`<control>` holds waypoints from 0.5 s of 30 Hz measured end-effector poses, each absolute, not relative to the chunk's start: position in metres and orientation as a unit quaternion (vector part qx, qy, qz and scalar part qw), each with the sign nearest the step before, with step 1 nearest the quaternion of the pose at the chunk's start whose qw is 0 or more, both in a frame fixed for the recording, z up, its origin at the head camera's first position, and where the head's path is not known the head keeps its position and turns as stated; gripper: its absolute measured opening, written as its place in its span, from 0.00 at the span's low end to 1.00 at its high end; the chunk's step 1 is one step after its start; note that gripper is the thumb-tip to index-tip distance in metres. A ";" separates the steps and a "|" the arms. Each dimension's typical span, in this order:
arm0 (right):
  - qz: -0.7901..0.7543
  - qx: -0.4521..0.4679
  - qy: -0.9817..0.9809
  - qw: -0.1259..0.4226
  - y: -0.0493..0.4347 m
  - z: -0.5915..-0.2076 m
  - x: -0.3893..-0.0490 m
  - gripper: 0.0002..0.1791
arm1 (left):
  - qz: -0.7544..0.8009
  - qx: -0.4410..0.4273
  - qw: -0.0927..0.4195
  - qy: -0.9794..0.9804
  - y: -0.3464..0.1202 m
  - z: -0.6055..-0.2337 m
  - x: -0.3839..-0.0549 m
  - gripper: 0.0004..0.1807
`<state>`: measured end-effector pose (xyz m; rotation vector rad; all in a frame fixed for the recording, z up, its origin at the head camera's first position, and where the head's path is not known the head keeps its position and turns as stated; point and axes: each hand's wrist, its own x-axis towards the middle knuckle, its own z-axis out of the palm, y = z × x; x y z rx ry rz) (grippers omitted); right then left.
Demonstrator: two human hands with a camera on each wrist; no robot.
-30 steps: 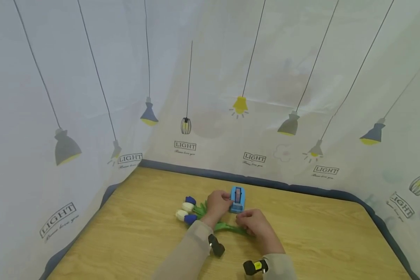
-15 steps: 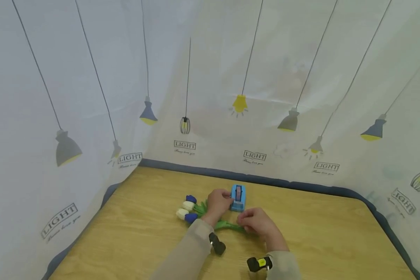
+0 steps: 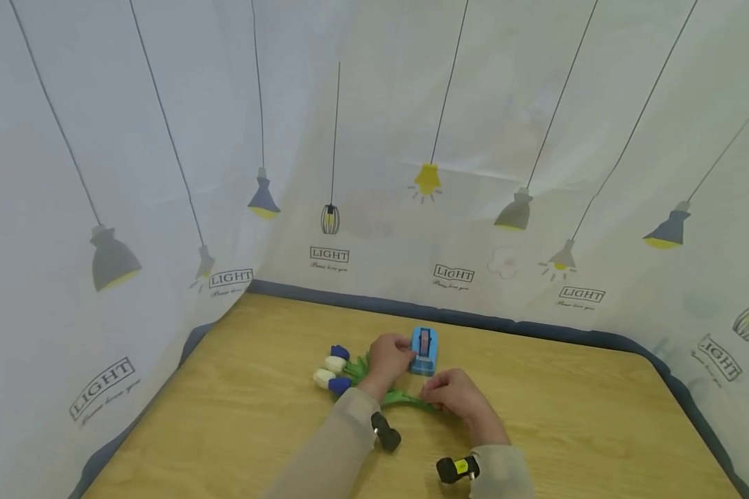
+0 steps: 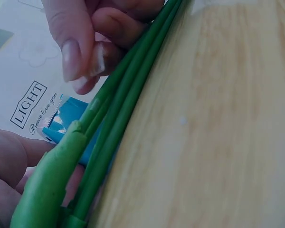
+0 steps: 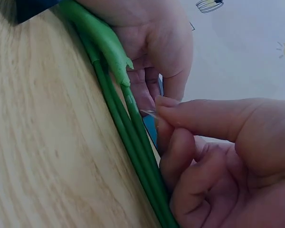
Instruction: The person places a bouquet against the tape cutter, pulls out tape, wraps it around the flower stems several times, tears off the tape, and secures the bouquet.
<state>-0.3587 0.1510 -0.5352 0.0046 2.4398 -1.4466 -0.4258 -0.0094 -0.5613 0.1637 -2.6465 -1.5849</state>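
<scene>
the left hand (image 3: 388, 364), fingers curled, holds the blue tape dispenser (image 3: 425, 352); in front of it, the right hand (image 3: 455, 393) pinches clear tape (image 5: 148, 113) (thumb against fingertip); tulip heads (image 3: 335, 364) lie left of the dispenser.

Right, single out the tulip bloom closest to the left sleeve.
The lower blue bloom in the head view: it appears right by the left sleeve, while the other blue bloom and the two white blooms sit farther off.
</scene>
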 end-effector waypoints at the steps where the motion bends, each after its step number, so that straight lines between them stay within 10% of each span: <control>1: -0.497 0.006 0.854 0.150 0.150 -0.536 -0.359 0.05 | -0.513 0.052 0.026 -0.857 -0.010 -0.562 -0.427 0.09; 15: -0.428 -0.012 0.898 0.099 0.136 -0.542 -0.372 0.10 | -0.516 0.046 0.027 -0.855 -0.015 -0.566 -0.441 0.07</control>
